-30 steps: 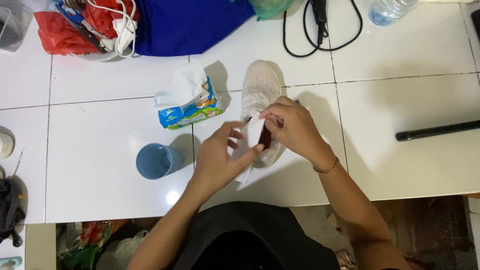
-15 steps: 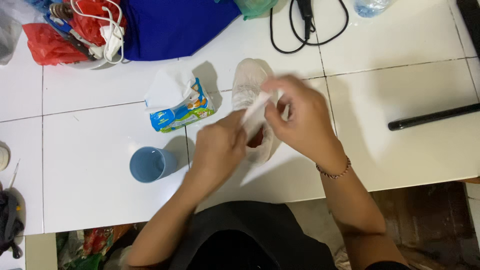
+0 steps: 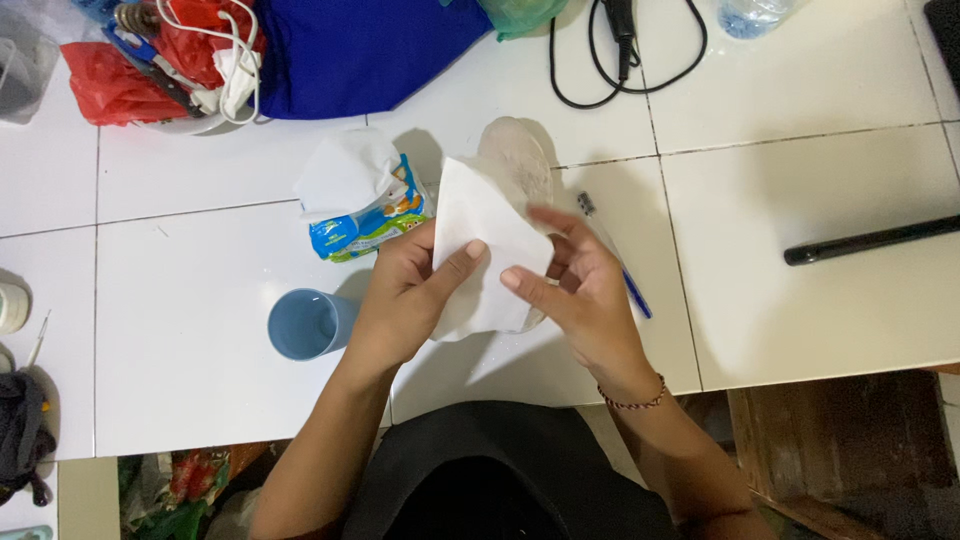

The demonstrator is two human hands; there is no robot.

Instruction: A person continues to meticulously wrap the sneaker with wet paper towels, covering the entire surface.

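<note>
Both hands are holding a white tissue [image 3: 487, 245] spread out flat above the white tiled table [image 3: 800, 170]. The left hand [image 3: 410, 290] is gripping the tissue's lower left part, with the thumb pressing on its front and the fingers curled behind it. The right hand [image 3: 580, 290] is pinching the tissue's right edge, its thumb lying on the sheet and its fingers sitting loosely half open behind and beside it. The tissue is covering most of a pale shoe [image 3: 518, 155] that is lying on the table just behind it, with only the shoe's far end showing above the sheet. Just left of the tissue a blue tissue pack [image 3: 370, 225] is lying on the table with a white sheet sticking out of its top. A light blue cup [image 3: 308, 324] is standing near the left forearm. A toothbrush [image 3: 612, 255] with a blue handle is lying on the table just beside the right hand. Farther right a black stick [image 3: 870, 240] is resting on the table, well apart from the hands. At the far edge a blue cloth [image 3: 360, 50], a red bag [image 3: 115, 85] and a black cable [image 3: 625, 50] are lying.
</note>
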